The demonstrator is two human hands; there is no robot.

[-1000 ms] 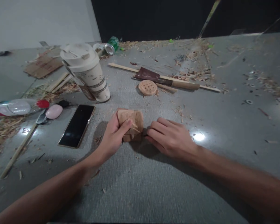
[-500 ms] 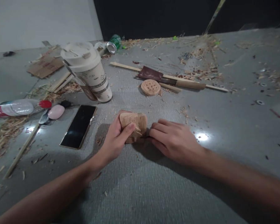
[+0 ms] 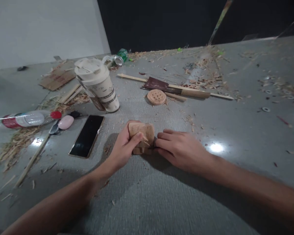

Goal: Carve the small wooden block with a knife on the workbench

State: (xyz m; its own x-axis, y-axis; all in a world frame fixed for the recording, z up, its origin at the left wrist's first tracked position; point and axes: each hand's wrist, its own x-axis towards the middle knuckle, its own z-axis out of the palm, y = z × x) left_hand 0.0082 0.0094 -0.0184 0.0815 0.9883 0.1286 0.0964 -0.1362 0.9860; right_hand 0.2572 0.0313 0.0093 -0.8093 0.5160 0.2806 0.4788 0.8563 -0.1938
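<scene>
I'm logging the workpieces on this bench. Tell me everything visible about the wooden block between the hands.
The wooden block is a light tan, roughly cut chunk of bare wood with rounded corners and what look like stepped layers. It rests on the grey table. The left hand wraps its left side, thumb across the front face; the right hand has its fingertips against its lower right edge. Its underside is hidden.

Single head-worn view, forward and down, close over the grey table (image 3: 147, 202).
</scene>
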